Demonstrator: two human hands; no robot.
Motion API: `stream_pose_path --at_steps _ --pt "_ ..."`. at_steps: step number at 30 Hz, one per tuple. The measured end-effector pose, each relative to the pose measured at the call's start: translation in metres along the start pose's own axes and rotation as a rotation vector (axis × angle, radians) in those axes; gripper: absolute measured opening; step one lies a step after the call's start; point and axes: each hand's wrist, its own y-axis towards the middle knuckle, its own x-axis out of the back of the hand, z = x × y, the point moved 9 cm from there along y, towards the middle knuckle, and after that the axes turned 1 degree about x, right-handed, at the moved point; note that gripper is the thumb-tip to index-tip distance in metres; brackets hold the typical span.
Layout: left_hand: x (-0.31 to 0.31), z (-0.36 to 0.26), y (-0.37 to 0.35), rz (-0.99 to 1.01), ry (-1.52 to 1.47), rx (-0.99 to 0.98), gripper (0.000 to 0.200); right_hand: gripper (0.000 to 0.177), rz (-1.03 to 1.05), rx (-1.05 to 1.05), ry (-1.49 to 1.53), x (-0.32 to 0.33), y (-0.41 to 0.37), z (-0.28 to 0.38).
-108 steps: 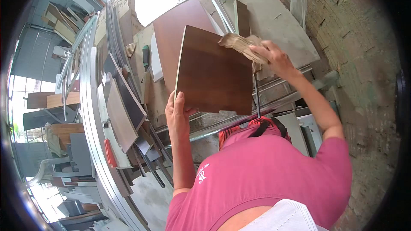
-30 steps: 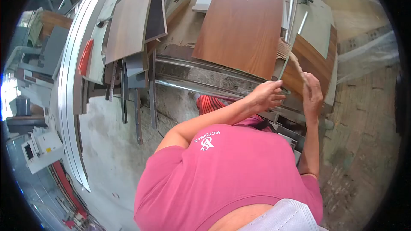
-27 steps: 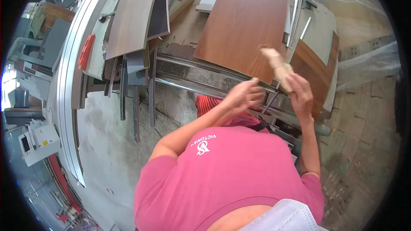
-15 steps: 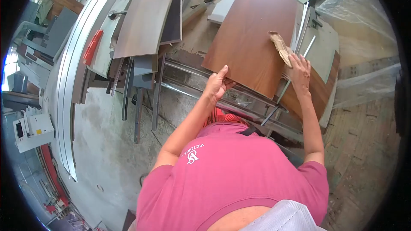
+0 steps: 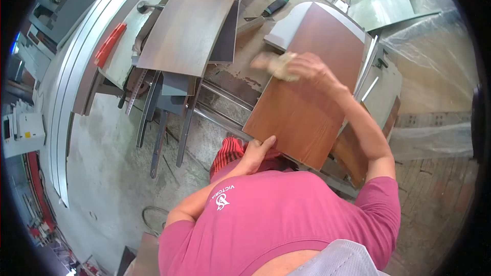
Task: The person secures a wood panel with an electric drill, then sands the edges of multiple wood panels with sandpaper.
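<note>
A reddish-brown wood-grain panel (image 5: 302, 117) lies in front of me, its near edge close to my body. My left hand (image 5: 259, 152) grips the panel's near left corner, thumb on top and fingers underneath. Over the panel's left edge, my right hand (image 5: 309, 69) is closed around a crumpled tan piece (image 5: 283, 66), blurred by motion. Whether the piece touches the panel I cannot tell. Beneath the panel's far end shows a pale rounded board (image 5: 291, 26).
Left of the panel, a grey-brown board (image 5: 189, 28) rests on a stack over metal legs. A red tool (image 5: 110, 45) and a dark green-handled tool (image 5: 276, 6) lie on the work surfaces. Thin white strips (image 5: 368, 64) lie right of the panel. Plastic sheeting (image 5: 434, 51) hangs at right.
My right hand has swept left across the panel with the tan piece. The panel's near edge has come closer to my body, with my left hand still on its corner.
</note>
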Motion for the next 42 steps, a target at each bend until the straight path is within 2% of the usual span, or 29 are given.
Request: stream_pose_path --at_steps 1,3,6,7,8,10,11,13,14,15,16,19,21,23,25,29,32,35,37,40,42 --pt "0.003 -0.003 -0.001 -0.017 -0.025 -0.018 0.031 0.033 -0.098 -0.038 0.021 0.018 0.013 -0.037" --pt "0.005 -0.007 -0.009 0.003 0.052 -0.084 0.034 0.033 -0.160 -0.076 -0.243 0.014 0.009 -0.118" --pt "0.009 -0.008 -0.013 -0.004 0.094 -0.121 0.037 0.029 -0.058 -0.601 -0.443 0.005 -0.021 -0.277" --pt "0.010 -0.010 -0.013 -0.013 0.074 -0.131 0.037 0.031 -0.015 -0.813 -0.508 0.018 -0.029 -0.300" --pt "0.010 -0.013 -0.013 -0.015 0.077 -0.135 0.037 0.031 -0.020 -0.812 -0.506 0.022 -0.029 -0.302" --pt "0.008 -0.021 -0.015 -0.009 0.085 -0.196 0.039 0.038 0.078 -1.088 -0.518 0.029 -0.060 -0.303" --pt "0.008 -0.021 -0.013 -0.002 0.077 -0.195 0.039 0.038 0.083 -1.086 -0.528 0.026 -0.067 -0.294" --pt "0.011 -0.020 -0.010 0.004 0.065 -0.203 0.038 0.041 0.058 -0.911 -0.573 0.015 -0.079 -0.270" --pt "0.011 -0.022 -0.010 0.010 0.059 -0.200 0.038 0.042 0.111 -0.989 -0.573 0.016 -0.098 -0.265" --pt "0.009 -0.022 -0.011 0.025 0.014 -0.109 0.037 0.044 0.160 -1.071 -0.568 0.019 -0.118 -0.253" --pt "0.009 -0.018 -0.012 0.041 -0.025 -0.017 0.037 0.044 0.161 -1.107 -0.575 0.024 -0.138 -0.240" --pt "0.011 -0.016 -0.005 0.084 -0.083 0.041 0.038 0.041 0.207 -1.171 -0.627 0.028 -0.200 -0.203" --pt "0.009 -0.023 -0.001 0.101 -0.081 0.036 0.037 0.034 0.050 -0.956 -0.690 0.024 -0.212 -0.145" --pt "0.006 -0.029 0.002 0.117 -0.073 0.043 0.037 0.032 0.011 -1.029 -0.449 0.034 -0.192 -0.067" --pt "-0.001 -0.044 0.005 0.144 -0.097 0.001 0.037 0.034 -0.198 -0.910 -0.342 0.036 -0.190 0.001" --pt "-0.012 -0.060 0.008 0.205 -0.107 0.005 0.035 0.036 -0.281 -1.080 -0.083 0.033 -0.190 0.103" --pt "-0.017 -0.071 0.014 0.236 -0.050 0.013 0.040 0.035 -0.269 -1.007 0.036 0.040 -0.173 0.162" --pt "-0.029 -0.084 0.011 0.240 0.027 -0.013 0.051 0.034 -0.287 -0.941 0.112 0.044 -0.162 0.179" --pt "-0.036 -0.093 0.009 0.253 0.026 -0.055 0.062 0.032 -0.222 -0.796 0.007 0.048 -0.137 0.173" --pt "-0.048 -0.094 0.005 0.371 -0.032 -0.057 0.071 0.029 -0.165 -0.715 0.007 0.045 -0.090 0.145" --pt "-0.047 -0.092 0.005 0.361 -0.012 -0.058 0.074 0.029 -0.141 -0.648 -0.006 0.041 -0.074 0.123"
